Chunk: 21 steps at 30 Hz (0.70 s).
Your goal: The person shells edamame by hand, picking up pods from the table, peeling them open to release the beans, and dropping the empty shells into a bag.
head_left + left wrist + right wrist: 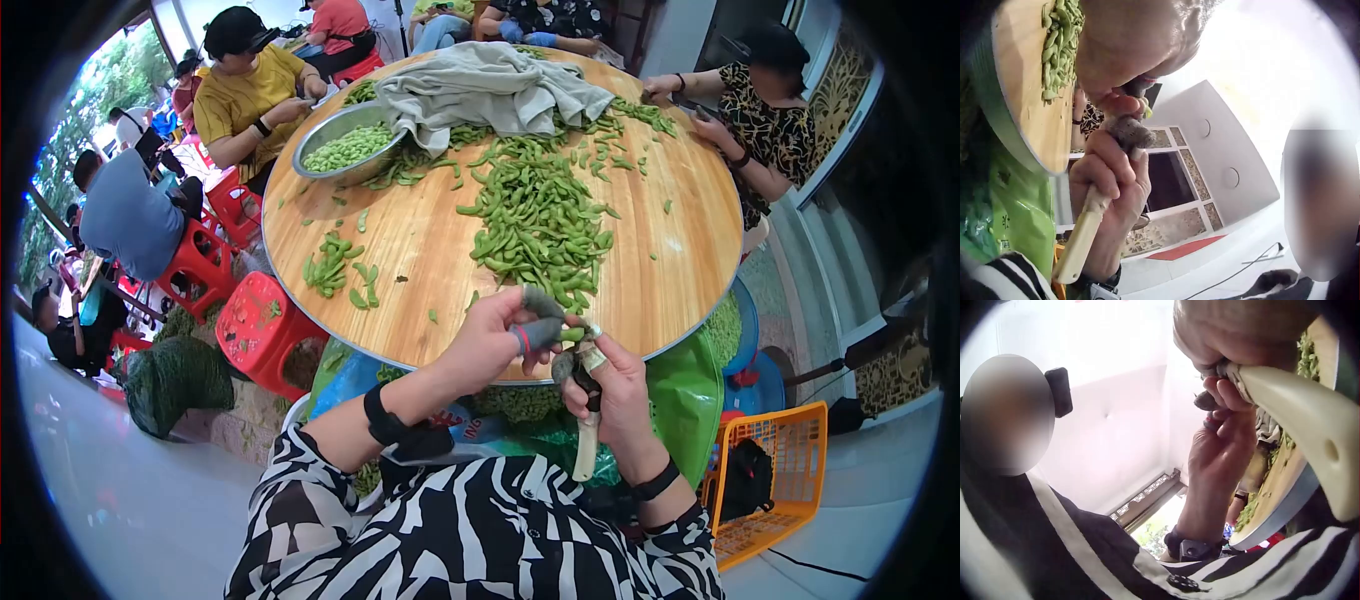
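Note:
My left hand [485, 340], with grey covers on some fingertips, pinches a green soybean pod [572, 334] just past the table's near edge. Close against it, my right hand [622, 385] grips a tool by its pale handle [586, 452]. That handle [1079, 244] has a hole near its end and slants down out of the fist in the left wrist view. The tool's working end is hidden among the fingers. A light wrap covers the right thumb, and a dark grey cover [1129, 132] sits on a fingertip. A heap of soybean pods [535, 220] lies beyond both hands.
The round wooden table [420, 250] also bears a small pod pile [330, 265], a metal bowl [308, 150] of shelled beans and a grey cloth [480, 85]. A red stool [262, 318] stands left, an orange basket [810, 450] right. Other people sit around the table.

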{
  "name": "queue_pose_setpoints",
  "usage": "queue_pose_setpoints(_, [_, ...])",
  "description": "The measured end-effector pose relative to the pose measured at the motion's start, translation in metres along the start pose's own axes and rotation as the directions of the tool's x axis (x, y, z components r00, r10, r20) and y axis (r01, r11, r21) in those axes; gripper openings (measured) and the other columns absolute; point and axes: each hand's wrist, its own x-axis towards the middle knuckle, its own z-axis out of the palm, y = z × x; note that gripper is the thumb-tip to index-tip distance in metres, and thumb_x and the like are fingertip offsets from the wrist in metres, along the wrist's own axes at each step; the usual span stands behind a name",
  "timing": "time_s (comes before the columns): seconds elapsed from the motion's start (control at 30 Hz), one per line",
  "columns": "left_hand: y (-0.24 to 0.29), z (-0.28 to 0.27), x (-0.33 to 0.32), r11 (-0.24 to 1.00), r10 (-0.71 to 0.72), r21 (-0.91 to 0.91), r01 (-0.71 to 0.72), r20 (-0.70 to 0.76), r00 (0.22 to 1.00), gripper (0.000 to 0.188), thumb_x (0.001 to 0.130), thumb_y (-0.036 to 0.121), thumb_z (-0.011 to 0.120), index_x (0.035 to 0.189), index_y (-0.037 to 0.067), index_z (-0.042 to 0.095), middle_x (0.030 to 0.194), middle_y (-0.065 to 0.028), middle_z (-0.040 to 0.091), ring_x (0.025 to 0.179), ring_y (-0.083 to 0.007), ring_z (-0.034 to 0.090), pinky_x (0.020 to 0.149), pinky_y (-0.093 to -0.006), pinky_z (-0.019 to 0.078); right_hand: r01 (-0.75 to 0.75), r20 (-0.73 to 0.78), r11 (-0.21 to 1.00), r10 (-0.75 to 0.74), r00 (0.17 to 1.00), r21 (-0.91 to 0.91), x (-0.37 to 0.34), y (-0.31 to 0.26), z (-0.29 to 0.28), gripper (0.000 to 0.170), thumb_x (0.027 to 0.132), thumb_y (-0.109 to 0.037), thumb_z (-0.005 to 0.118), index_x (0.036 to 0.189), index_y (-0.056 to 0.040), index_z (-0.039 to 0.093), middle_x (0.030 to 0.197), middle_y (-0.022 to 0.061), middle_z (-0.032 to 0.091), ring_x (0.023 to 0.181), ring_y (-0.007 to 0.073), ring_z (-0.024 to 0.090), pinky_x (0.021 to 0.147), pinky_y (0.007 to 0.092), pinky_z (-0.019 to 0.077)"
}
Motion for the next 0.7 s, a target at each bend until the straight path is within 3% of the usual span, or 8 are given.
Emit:
queue_pose_setpoints(0.07, [0.005,0.004,-0.003,0.955,0.145,0.263,-0.133,-0.024,0.989,0.023,0.087,0.003,0.063,0.11,0.003,0.06,0.094,-0.0076,0.067,0.072,-0.0115,0.062,0.057,-0.0247,0.0487,-0.055,-0.01,0.996,0.056,0.998,0.074,0.0,-0.001,-0.001,0.037,0.097,-0.011,0.047,0.132,-0.0008,0.048,0.079,0.0079,0.059,0.05,0.0112,0.05,0.04,0.0203,0.037])
queue_pose_setpoints(0.13, [0.011,0.002,-0.005,0.354,0.457,0.797,-0.49,0.309,0.834,0.031,0.077,-0.002,0.067,0.108,0.003,0.062,0.088,-0.0098,0.065,0.072,-0.0181,0.064,0.059,-0.0313,0.0493,-0.079,0.028,0.993,0.077,0.997,0.09,-0.002,0.0,-0.002,0.037,0.097,-0.012,0.048,0.132,-0.0009,0.049,0.08,0.0075,0.059,0.05,0.0118,0.052,0.04,0.0205,0.0375])
queue_pose_setpoints(0.23, [0.009,0.0,-0.01,0.044,0.491,0.855,-0.517,0.432,0.756,0.036,0.069,-0.004,0.067,0.104,0.003,0.063,0.08,-0.0114,0.06,0.071,-0.0258,0.063,0.06,-0.0358,0.0485,-0.105,0.065,0.99,0.099,0.993,0.092,-0.002,-0.001,0.001,0.037,0.096,-0.012,0.049,0.131,-0.0008,0.05,0.082,0.0069,0.058,0.051,0.013,0.054,0.039,0.0211,0.038])
queue_pose_setpoints(0.37, [0.019,0.009,-0.022,-0.147,0.513,0.875,-0.462,0.466,0.721,0.037,0.065,-0.003,0.067,0.101,0.002,0.063,0.077,-0.0114,0.057,0.069,-0.0308,0.06,0.06,-0.0386,0.0486,-0.102,0.041,0.992,0.1,0.994,0.068,0.0,0.002,-0.001,0.036,0.096,-0.012,0.05,0.13,-0.0001,0.051,0.087,0.0066,0.059,0.05,0.014,0.054,0.039,0.0217,0.0383])
queue_pose_setpoints(0.5, [0.018,0.007,-0.019,-0.193,0.474,0.848,-0.494,0.521,0.71,0.029,0.065,-0.001,0.064,0.093,-0.001,0.061,0.074,-0.0122,0.056,0.063,-0.0312,0.059,0.055,-0.0381,0.0484,-0.12,0.042,0.99,0.117,0.992,0.076,-0.001,0.002,0.002,0.036,0.096,-0.011,0.049,0.129,0.0007,0.052,0.085,0.0077,0.059,0.049,0.0138,0.053,0.039,0.0216,0.0376])
queue_pose_setpoints(0.6, [0.011,0.005,-0.011,0.062,0.559,0.798,-0.6,0.47,0.683,0.024,0.071,0.0,0.063,0.095,-0.001,0.063,0.076,-0.0147,0.061,0.064,-0.0307,0.061,0.055,-0.0344,0.0484,-0.07,0.029,0.997,0.069,0.997,0.02,-0.003,0.002,0.002,0.034,0.095,-0.009,0.049,0.128,0.0013,0.053,0.079,0.0086,0.06,0.048,0.0131,0.053,0.039,0.0214,0.0366])
queue_pose_setpoints(0.67, [0.01,0.006,-0.011,0.354,0.539,0.755,-0.552,0.318,0.78,0.016,0.081,0.004,0.063,0.097,-0.001,0.064,0.077,-0.0118,0.065,0.066,-0.0235,0.064,0.056,-0.0308,0.0479,-0.021,0.004,0.998,0.021,1.0,-0.062,-0.003,0.001,0.004,0.033,0.095,-0.008,0.05,0.127,0.0012,0.054,0.074,0.0086,0.06,0.048,0.0118,0.052,0.04,0.0214,0.0357])
queue_pose_setpoints(0.7, [0.01,0.004,-0.012,0.353,0.54,0.757,-0.551,0.316,0.78,0.016,0.081,0.004,0.063,0.097,-0.001,0.064,0.077,-0.0118,0.065,0.066,-0.0235,0.064,0.056,-0.0308,0.0479,-0.022,0.006,0.998,0.022,1.0,-0.062,-0.003,0.0,0.005,0.033,0.095,-0.008,0.05,0.127,0.0012,0.054,0.074,0.0086,0.06,0.048,0.0118,0.052,0.04,0.0214,0.0357])
